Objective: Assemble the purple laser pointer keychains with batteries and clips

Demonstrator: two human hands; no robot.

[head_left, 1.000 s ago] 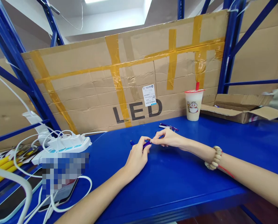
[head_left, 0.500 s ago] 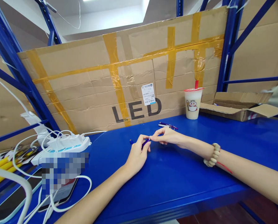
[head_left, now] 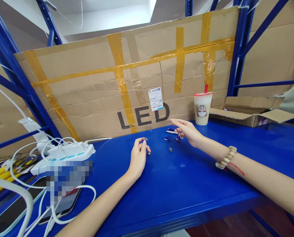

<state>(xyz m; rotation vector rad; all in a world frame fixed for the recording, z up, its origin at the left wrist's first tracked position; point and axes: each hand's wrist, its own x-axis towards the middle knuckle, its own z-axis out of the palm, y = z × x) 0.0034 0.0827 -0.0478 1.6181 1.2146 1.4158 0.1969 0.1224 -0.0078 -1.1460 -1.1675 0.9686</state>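
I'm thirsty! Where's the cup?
In the head view, the cup stands right of centre on the blue surface, beyond the right hand, beside the open box.

purple piece [head_left: 143, 140] partly hidden by left hand [head_left: 137, 156], label print [head_left: 156, 98] (tiny) unreadable, one phone [head_left: 11, 213] cut off

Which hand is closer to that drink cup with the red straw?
The right. The right hand is just in front of the drink cup, slightly to its left; the left hand is much farther left and nearer the person.
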